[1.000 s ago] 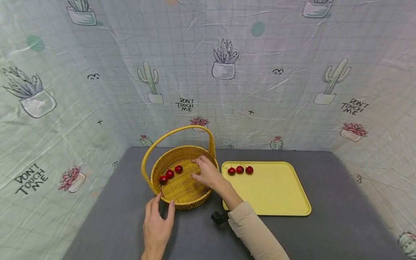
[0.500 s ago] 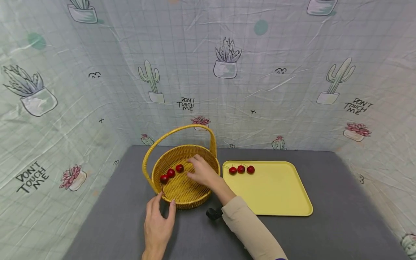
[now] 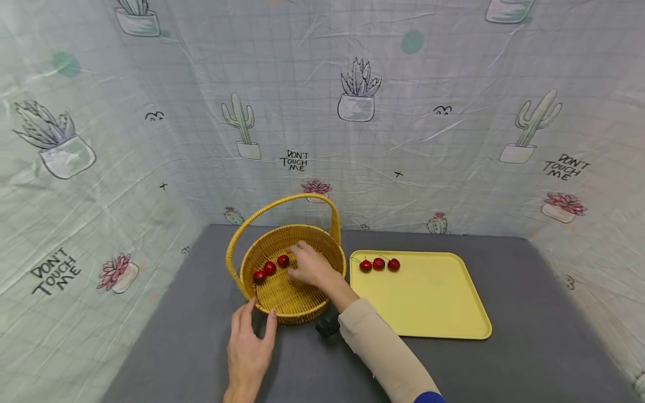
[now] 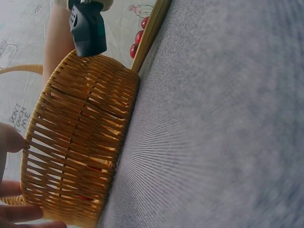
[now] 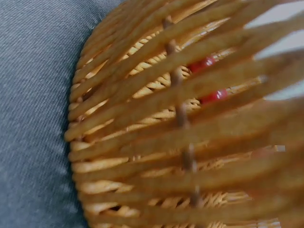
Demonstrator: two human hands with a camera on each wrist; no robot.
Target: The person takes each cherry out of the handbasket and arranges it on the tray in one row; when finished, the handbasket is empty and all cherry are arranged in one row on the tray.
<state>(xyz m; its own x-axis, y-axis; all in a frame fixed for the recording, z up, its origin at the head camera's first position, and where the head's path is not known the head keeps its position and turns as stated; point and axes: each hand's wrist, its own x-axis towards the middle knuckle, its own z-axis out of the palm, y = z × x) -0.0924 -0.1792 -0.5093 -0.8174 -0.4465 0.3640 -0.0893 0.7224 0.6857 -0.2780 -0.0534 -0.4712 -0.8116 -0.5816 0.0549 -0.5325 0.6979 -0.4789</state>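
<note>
A yellow woven basket with a tall arched handle holds three red cherries along its left side. My right hand reaches into it from the right, with fingers and thumb spread on the near side of the rightmost cherry. Its palm side is hidden, and I see nothing between its fingertips. At the front left, my left hand touches the rim with relaxed fingers and thumb. The left wrist view shows that hand's thumb against the wicker wall. Through the weave, the right wrist view shows red cherries.
A yellow tray lies right of the basket, with three stemmed cherries near its far left corner. A black device sits at the right wrist. A patterned cloth hangs behind the grey tabletop.
My right hand has moved left inside the basket, closer to the rightmost cherry. The left hand stays at the rim. The whole view has shifted slightly.
</note>
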